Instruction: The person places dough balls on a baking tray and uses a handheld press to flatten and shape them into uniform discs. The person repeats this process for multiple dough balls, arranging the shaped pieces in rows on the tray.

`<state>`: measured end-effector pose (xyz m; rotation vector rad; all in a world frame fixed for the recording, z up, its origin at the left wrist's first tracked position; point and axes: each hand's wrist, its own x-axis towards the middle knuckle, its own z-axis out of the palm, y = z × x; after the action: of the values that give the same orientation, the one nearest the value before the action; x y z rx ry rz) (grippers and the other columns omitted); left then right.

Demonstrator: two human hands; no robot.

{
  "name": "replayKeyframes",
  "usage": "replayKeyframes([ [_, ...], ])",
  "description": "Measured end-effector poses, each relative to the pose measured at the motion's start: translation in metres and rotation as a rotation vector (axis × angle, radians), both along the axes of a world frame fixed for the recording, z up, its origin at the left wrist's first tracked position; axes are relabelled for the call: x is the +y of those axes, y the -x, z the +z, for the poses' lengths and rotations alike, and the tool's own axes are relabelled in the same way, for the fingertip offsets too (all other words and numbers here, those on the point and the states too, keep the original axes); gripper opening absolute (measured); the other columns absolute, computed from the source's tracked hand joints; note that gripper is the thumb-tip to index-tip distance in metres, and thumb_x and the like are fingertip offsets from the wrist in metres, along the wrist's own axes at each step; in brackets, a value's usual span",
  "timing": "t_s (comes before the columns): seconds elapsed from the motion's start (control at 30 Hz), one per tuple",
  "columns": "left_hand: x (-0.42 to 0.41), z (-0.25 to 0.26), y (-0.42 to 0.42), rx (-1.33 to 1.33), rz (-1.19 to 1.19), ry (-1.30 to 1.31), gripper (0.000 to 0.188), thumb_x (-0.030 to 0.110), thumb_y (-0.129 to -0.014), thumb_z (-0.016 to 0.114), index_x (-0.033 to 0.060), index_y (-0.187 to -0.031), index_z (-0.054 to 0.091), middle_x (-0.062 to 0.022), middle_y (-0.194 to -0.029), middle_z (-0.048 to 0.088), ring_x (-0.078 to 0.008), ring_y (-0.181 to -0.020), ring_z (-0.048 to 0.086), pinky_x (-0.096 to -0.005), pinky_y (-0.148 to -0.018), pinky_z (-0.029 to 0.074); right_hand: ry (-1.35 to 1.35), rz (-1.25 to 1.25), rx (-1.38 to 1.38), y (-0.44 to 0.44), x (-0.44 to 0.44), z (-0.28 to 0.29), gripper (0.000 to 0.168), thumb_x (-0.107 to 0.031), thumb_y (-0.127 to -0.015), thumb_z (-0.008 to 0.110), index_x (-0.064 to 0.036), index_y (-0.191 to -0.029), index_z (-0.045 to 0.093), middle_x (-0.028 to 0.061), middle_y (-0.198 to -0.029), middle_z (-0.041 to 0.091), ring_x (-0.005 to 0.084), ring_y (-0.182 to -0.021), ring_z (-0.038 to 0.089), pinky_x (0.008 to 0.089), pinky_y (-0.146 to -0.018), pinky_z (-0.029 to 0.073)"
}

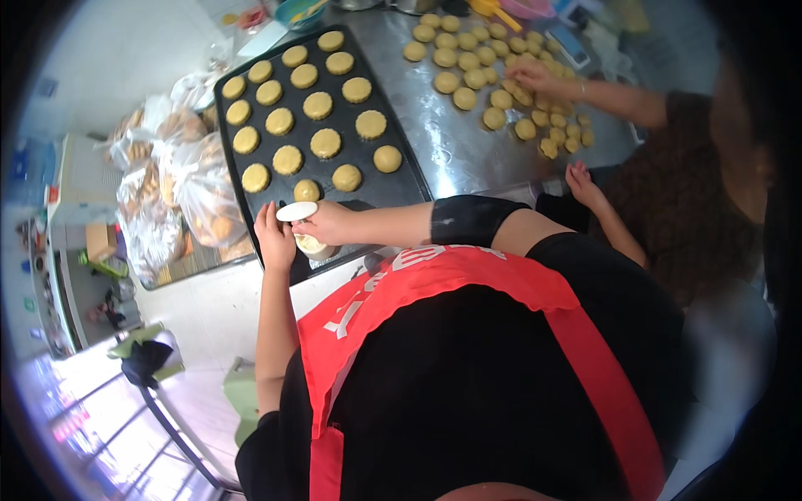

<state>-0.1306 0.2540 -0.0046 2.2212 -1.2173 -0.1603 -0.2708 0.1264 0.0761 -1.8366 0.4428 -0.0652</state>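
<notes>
My right hand (pixel 331 223) grips a pale cup-shaped container (pixel 314 248) at its rim, above the near edge of a black baking tray (pixel 388 188). A white round lid (pixel 297 211) stands tilted over the container's mouth, by the fingers of both hands. Something pale and creamy shows inside. My left hand (pixel 276 241) is raised at the container's left side, its fingertips near the lid; whether it grips the lid is unclear. Rows of yellow dough rounds (pixel 325 143) lie on the tray, many with scalloped edges. Smooth dough balls (pixel 346 178) lie nearest my hands.
A co-worker's hand (pixel 532 75) is over many dough balls (pixel 464 98) on the steel table (pixel 432 150) at right. Clear plastic bags of baked goods (pixel 210 188) stand left of the tray. A blue-green bowl (pixel 299 12) sits beyond it.
</notes>
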Motion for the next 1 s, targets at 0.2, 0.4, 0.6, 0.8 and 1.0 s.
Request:
replayKeyframes([
  [0.2,-0.026,-0.017,0.019,-0.153,0.273,0.085,0.043,0.028,-0.09,0.064,0.0021,-0.123,0.056,-0.017,-0.119,0.056,-0.0362,-0.109,0.05,-0.0435,-0.094,0.042,-0.082,-0.277,-0.352,0.088,-0.073,0.038,0.018,-0.015,-0.096,0.056,-0.004,-0.109,0.061,0.0043,-0.099,0.065,0.0111,-0.095,0.061,0.0274,-0.084,0.049],
  [0.4,-0.028,-0.019,0.012,-0.246,0.17,0.052,0.029,0.016,-0.085,0.065,0.0046,-0.111,0.062,-0.0128,-0.113,0.059,-0.0343,-0.105,0.053,-0.042,-0.092,0.044,0.231,-0.744,-0.163,0.159,-0.187,0.0,0.027,-0.02,-0.094,0.058,-0.001,-0.113,0.061,0.0123,-0.098,0.068,0.0212,-0.091,0.064,0.032,-0.08,0.05],
  [0.6,-0.032,-0.008,0.02,-0.303,0.348,-0.02,0.042,0.025,-0.079,0.072,0.0059,-0.115,0.061,-0.0171,-0.118,0.056,-0.0357,-0.111,0.049,-0.0436,-0.095,0.042,0.219,-0.767,-0.049,0.163,-0.211,-0.031,0.034,-0.022,-0.087,0.065,-0.001,-0.113,0.06,0.0179,-0.103,0.066,0.0319,-0.097,0.063,0.0379,-0.084,0.048],
  [0.8,-0.027,-0.014,0.006,-0.191,0.273,-0.098,0.053,0.028,-0.077,0.074,0.0043,-0.121,0.057,-0.0163,-0.116,0.057,-0.0356,-0.11,0.05,-0.0427,-0.096,0.041,0.469,-0.585,-0.029,0.225,-0.247,-0.041,0.047,-0.002,-0.067,0.064,-0.003,-0.113,0.058,0.0159,-0.116,0.058,0.0322,-0.115,0.053,0.0372,-0.099,0.042],
  [1.0,-0.041,0.022,0.038,-0.346,0.21,0.027,0.064,0.028,-0.075,0.073,0.0032,-0.129,0.05,-0.017,-0.125,0.052,-0.0371,-0.118,0.045,-0.0455,-0.102,0.036,0.613,-0.637,0.032,0.23,-0.292,-0.043,0.037,-0.005,-0.075,0.063,-0.003,-0.112,0.058,0.0159,-0.114,0.058,0.0326,-0.111,0.054,0.0387,-0.096,0.043],
])
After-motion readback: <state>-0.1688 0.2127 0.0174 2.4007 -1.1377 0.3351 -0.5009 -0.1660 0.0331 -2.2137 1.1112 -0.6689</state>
